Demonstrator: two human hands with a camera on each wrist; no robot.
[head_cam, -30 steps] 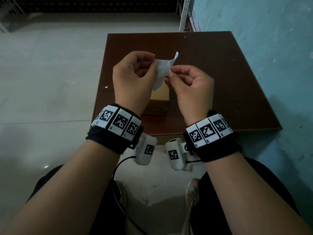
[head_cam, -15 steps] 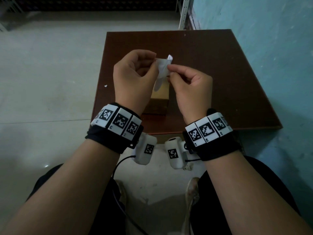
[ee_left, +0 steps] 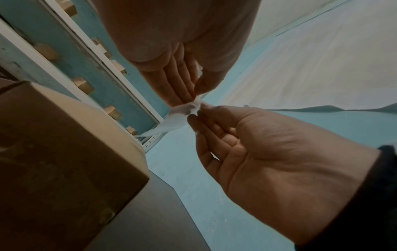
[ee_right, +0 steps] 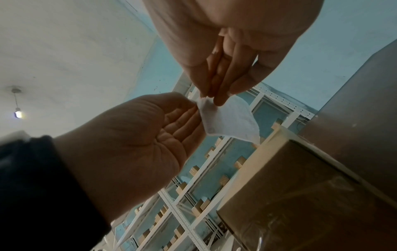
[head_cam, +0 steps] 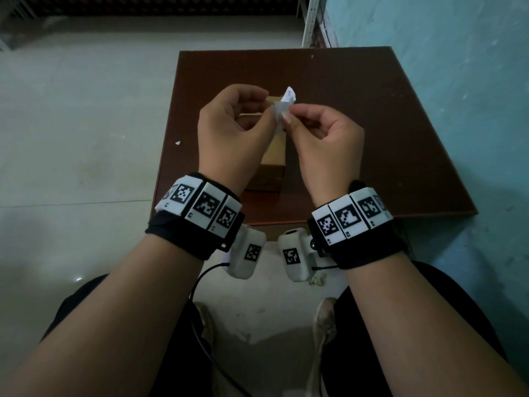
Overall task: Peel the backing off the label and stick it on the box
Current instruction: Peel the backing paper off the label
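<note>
Table (head_cam: 357,116): brown, by blue wall (head_cam: 458,81).
Box (head_cam: 274,156): under my hands, partly hidden.
Label (ee_right: 227,120): my left hand (head_cam: 232,130) and right hand (head_cam: 323,138) both pinch it.

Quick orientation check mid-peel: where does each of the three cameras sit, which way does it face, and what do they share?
Head: on the head, facing forward and down at the table, box, left hand, right hand, both forearms.
Left wrist: below the left hand, facing up along its fingers; right hand opposite.
Right wrist: below the right hand, facing up towards shelving; left hand opposite.
Shared: all show the label pinched by both hands above the box.
</note>
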